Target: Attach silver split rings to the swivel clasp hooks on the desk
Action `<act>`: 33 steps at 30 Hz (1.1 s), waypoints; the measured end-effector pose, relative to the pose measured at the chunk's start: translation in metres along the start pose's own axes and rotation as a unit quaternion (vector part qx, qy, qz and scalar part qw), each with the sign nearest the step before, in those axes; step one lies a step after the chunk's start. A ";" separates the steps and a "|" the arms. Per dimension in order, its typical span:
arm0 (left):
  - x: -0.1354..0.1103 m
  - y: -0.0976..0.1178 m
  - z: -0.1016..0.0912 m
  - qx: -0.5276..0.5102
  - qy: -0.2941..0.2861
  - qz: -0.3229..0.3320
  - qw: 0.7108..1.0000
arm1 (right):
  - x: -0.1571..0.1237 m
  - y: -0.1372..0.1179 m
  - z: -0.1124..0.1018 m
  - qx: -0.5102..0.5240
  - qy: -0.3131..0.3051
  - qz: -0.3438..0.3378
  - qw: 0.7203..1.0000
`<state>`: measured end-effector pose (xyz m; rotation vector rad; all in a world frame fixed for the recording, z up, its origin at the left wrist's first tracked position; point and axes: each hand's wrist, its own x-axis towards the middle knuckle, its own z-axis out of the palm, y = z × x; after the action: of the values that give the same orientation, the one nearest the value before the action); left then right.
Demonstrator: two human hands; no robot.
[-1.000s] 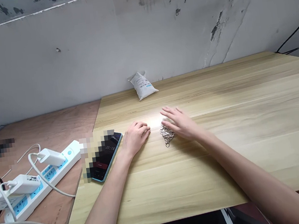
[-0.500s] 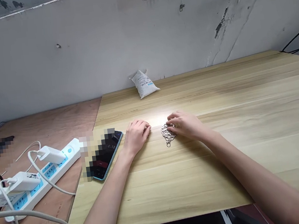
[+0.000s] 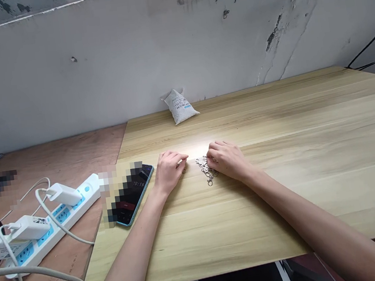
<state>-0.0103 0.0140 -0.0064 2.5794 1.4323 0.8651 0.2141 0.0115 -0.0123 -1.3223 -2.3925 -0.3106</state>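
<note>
Small silver metal clasps [image 3: 208, 172] lie in a loose pile on the light wooden tabletop, shaped like lobster-claw hooks with ring ends. My right hand [image 3: 226, 157] is over the pile's right side, its fingers curled down onto the clasps; the fingertips are partly hidden. To the left of the pile, my left hand [image 3: 171, 170] rests on the table with thumb and forefinger pinched together. What the pinch holds is too small to make out. A bit of metal shows just beneath the left hand, by the thumb.
Left of my left hand lies a phone [image 3: 134, 197] with a timer on its screen. A white power strip [image 3: 58, 220] with plugged-in chargers and cables sits on the reddish board [image 3: 72, 150]. Against the wall leans a white labelled packet [image 3: 180, 107].
My right hand has shifted slightly left with its fingers drawn in on the pile, and the clasps have spread out leftward. My left thumb and forefinger are straighter; the hand stays in place.
</note>
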 end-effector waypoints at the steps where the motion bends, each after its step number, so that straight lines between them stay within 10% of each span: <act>1: 0.000 0.000 0.000 0.003 -0.003 -0.001 1.000 | 0.000 0.000 0.000 0.005 0.013 0.004 1.000; 19: 0.002 -0.005 0.002 -0.065 0.062 0.028 0.996 | -0.001 -0.003 -0.002 0.338 0.110 0.154 0.922; 33: -0.001 0.000 0.005 -0.060 0.062 0.003 0.996 | 0.000 -0.007 0.001 0.371 0.132 0.106 0.913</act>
<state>-0.0086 0.0145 -0.0110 2.4832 1.3575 1.0953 0.2076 0.0079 -0.0130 -1.0610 -1.8199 0.4248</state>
